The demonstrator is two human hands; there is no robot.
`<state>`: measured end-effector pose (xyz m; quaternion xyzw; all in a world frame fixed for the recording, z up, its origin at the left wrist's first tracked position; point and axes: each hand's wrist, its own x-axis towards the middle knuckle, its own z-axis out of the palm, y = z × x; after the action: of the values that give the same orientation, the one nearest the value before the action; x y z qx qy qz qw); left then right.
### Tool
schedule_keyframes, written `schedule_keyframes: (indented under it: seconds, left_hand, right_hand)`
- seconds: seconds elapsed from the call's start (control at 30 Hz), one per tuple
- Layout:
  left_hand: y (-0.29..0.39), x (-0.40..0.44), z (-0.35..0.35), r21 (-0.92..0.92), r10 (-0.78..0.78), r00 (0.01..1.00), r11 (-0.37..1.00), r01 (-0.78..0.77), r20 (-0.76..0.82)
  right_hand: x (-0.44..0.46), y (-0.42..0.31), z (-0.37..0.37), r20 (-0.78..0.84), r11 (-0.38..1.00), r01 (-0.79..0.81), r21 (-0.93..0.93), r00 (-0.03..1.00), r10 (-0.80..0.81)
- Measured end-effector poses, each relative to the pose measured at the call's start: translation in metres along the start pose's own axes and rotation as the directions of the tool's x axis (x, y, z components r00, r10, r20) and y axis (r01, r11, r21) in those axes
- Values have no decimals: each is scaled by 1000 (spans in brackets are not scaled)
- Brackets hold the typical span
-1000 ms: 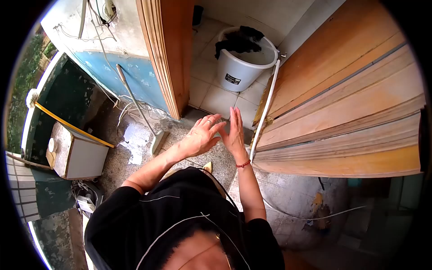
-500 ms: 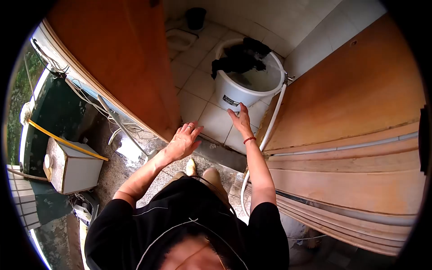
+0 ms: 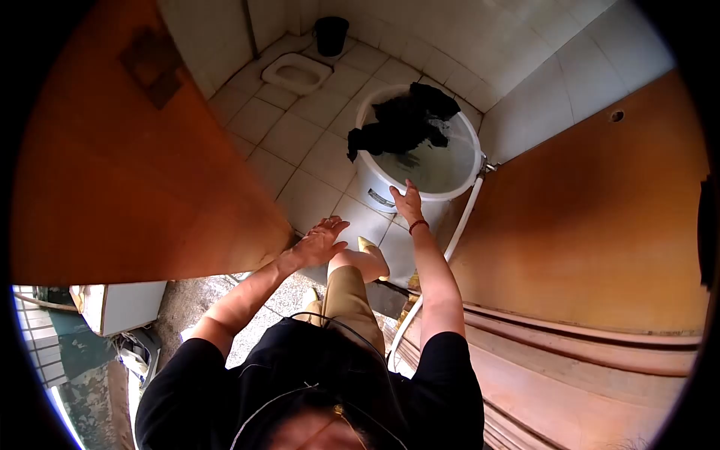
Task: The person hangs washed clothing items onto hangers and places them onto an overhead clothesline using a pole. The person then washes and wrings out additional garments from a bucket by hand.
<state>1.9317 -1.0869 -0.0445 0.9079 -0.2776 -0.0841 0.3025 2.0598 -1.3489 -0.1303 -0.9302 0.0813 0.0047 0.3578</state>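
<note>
A large white tub (image 3: 474, 161) of water stands on the tiled floor, with black cloth (image 3: 405, 124) draped over its rim and lying partly in the water. My right hand (image 3: 407, 204), a red bracelet at its wrist, is just in front of the tub's near side, fingers apart and empty. Whether it touches the tub I cannot tell. Lower and to the left, my left hand (image 3: 320, 241) hovers with nothing in it, its fingers spread, near the edge of the wooden door (image 3: 135, 187).
A squat toilet (image 3: 296, 73) and a black bucket (image 3: 331, 36) are at the back. A white hose (image 3: 466, 217) runs down from a tap (image 3: 489, 165) beside the tub. Wooden panelling (image 3: 585, 225) lines the right. One foot (image 3: 373, 255) is on the tiles.
The view has moved forward through the doorway, closer to the tub. My hands, close together earlier, are now apart. One foot has come forward onto the tiles.
</note>
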Motion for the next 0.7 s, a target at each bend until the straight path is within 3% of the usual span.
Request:
schedule_keyframes:
  seconds: [0.03, 0.13, 0.23, 0.3, 0.37, 0.43, 0.5, 0.57, 0.63, 0.67, 0.7]
  left_hand:
    - [-9, 16, 4, -1, -2, 1000, 1000, 2, -6]
    - [-36, 73, 25, 30, -233, 965, 973, 231, 125]
    - [-61, 142, 56, 30, -233, 969, 972, 232, 79]
    - [-69, 191, 78, 32, -287, 948, 958, 285, 135]
    - [-78, 231, 104, 263, -224, 973, 944, 201, 62]
    - [-84, 263, 121, 339, -219, 973, 923, 184, 69]
    - [-90, 284, 132, 389, -289, 952, 892, 228, 104]
    - [-94, 293, 138, 366, -350, 922, 890, 271, 168]
    - [-91, 301, 126, 338, -381, 883, 898, 282, 274]
    - [-95, 303, 128, 321, -388, 867, 902, 288, 314]
    - [-97, 303, 129, 304, -396, 848, 905, 297, 352]
  right_hand:
    - [16, 4, -2, 1, 1000, 5, -3, 1000, -5]
    - [75, 19, -6, 20, 996, 8, -91, 1000, -6]
    - [149, 37, -12, 33, 997, 8, -77, 999, -5]
    - [196, 52, -16, -37, 997, 41, -68, 998, -44]
    - [249, 67, -21, -167, 998, 70, 9, 984, -67]
    - [304, 88, -23, -194, 998, 37, 55, 981, -26]
    - [357, 106, -23, -299, 951, -60, 304, 942, 155]
    - [402, 126, -25, -355, 961, 7, 275, 930, 95]
    - [422, 100, -50, -211, 694, -124, 709, 902, 377]
    - [437, 104, -48, -197, 688, -136, 713, 903, 382]
    - [451, 108, -46, -162, 552, -174, 815, 847, 506]
